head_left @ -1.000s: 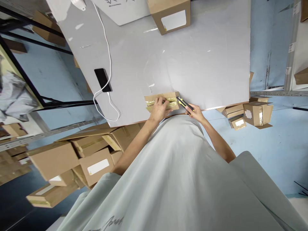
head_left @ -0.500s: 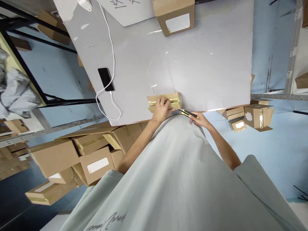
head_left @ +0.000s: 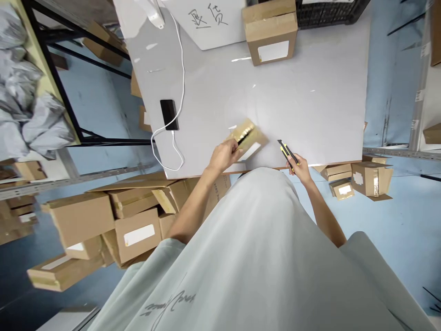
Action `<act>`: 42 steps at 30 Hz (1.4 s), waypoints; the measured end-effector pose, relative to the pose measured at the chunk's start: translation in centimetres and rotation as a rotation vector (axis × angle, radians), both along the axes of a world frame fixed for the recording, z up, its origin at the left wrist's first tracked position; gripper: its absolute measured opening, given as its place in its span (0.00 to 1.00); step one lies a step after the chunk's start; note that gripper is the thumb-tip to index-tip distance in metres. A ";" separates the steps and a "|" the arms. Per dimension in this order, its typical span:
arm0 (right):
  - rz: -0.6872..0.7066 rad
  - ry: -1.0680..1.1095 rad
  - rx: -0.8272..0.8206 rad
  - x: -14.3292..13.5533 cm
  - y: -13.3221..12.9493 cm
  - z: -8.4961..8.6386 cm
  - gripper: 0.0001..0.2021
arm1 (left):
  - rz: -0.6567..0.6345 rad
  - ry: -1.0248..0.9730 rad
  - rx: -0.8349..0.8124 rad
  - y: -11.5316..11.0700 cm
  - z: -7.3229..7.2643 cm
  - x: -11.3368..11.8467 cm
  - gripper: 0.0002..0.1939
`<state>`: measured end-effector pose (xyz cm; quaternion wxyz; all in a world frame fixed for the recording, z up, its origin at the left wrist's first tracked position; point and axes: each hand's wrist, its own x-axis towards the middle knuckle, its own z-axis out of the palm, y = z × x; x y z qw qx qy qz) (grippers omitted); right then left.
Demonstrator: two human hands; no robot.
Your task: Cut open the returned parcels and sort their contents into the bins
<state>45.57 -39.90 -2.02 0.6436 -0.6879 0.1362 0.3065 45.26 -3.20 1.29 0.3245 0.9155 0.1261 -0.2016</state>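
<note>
A small cardboard carton (head_left: 255, 140) is held over the near edge of the worktop (head_left: 320, 110), in front of the wearer's body. It is turned at a slant; its edges are blurred, and whether it touches the surface cannot be told. Shiny yellowish tape is stretched along its side, broken by a dark slit, and a white label is stuck below. Its near left end is gripped and partly hidden by the left hand (head_left: 223, 156). By the right hand (head_left: 299, 169), a slim black-and-yellow box cutter (head_left: 288, 154) is grasped, its tip kept apart from the carton and pointed away from the body.

The worktop is smooth, pale grey and lightly marked. Toward its left edge, a flat black phone (head_left: 168, 112) is crossed by a thin white cable (head_left: 183, 73). The far side is occupied by a white panel (head_left: 222, 37) bearing handwritten characters, a labelled cardboard box (head_left: 270, 46) and a black plastic crate (head_left: 327, 16). Matt brown cartons (head_left: 82, 218) are heaped at lower left, and crumpled grey bags (head_left: 44, 122) are piled beyond a black metal frame (head_left: 55, 82).
</note>
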 end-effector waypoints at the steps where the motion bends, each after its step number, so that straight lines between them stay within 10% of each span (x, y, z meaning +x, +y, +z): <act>1: -0.014 -0.013 0.007 0.1 0.8 -0.1 0.39 | 0.153 -0.040 -0.048 -0.5 0.1 0.3 0.12; 5: -0.036 -0.034 0.031 0.9 3.0 -0.3 0.40 | 0.817 0.003 -0.443 -2.9 -0.7 1.8 0.13; 8: -0.061 -0.015 0.040 1.4 3.6 -0.6 0.40 | 0.940 0.096 -0.696 -4.1 -1.0 2.4 0.17; 11: -0.088 0.015 0.026 1.8 3.9 -1.0 0.41 | 0.745 -0.034 -0.602 -4.3 -0.3 2.3 0.16; 15: -0.130 0.038 0.007 2.0 4.3 -1.6 0.38 | 0.108 -0.288 -0.146 -2.9 0.6 4.0 0.12; 21: -0.168 0.042 0.033 1.6 4.8 -2.2 0.36 | -0.503 -0.116 0.173 -1.1 -2.2 10.9 0.48; 42: -0.079 -0.007 0.130 3.7 9.6 -4.3 0.37 | -0.365 -0.153 0.186 1.1 -4.8 12.9 0.18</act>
